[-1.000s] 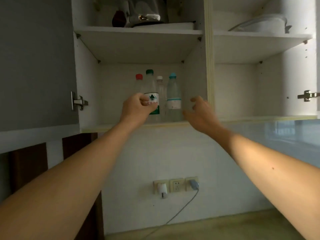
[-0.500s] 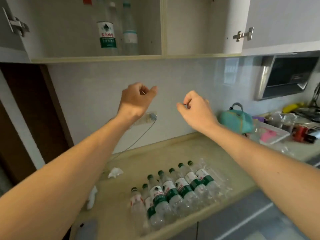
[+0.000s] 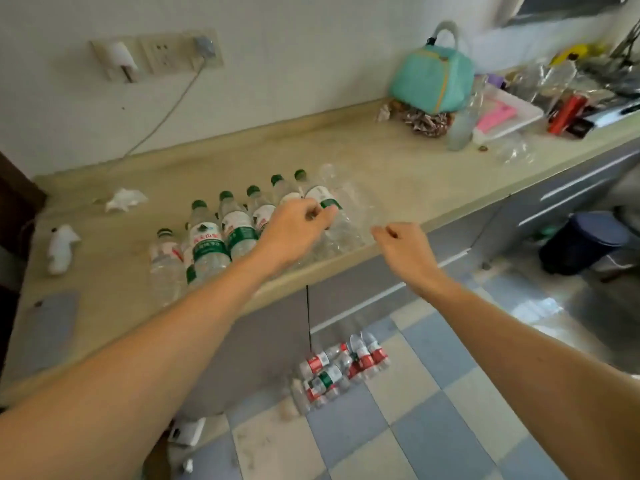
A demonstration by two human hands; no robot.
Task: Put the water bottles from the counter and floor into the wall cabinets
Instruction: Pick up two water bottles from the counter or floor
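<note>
Both the left hand (image 3: 298, 230) and right hand (image 3: 403, 249) hang loosely curled, holding nothing, over green-labelled bottles (image 3: 239, 230), print unreadable

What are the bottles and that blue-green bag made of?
The bottles on the counter look like thin clear plastic: you see through them, and they glint. The teal bag seems soft, matte fabric or faux leather with seams; which one is unclear.

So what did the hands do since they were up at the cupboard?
Both hands came down from the cabinet shelf to the counter. The left hand now hovers over the row of green-cap bottles, fingers curled, not clearly gripping one. The right hand hangs loosely curled past the counter edge, holding nothing. The bottles on the counter lie as they did.
</note>
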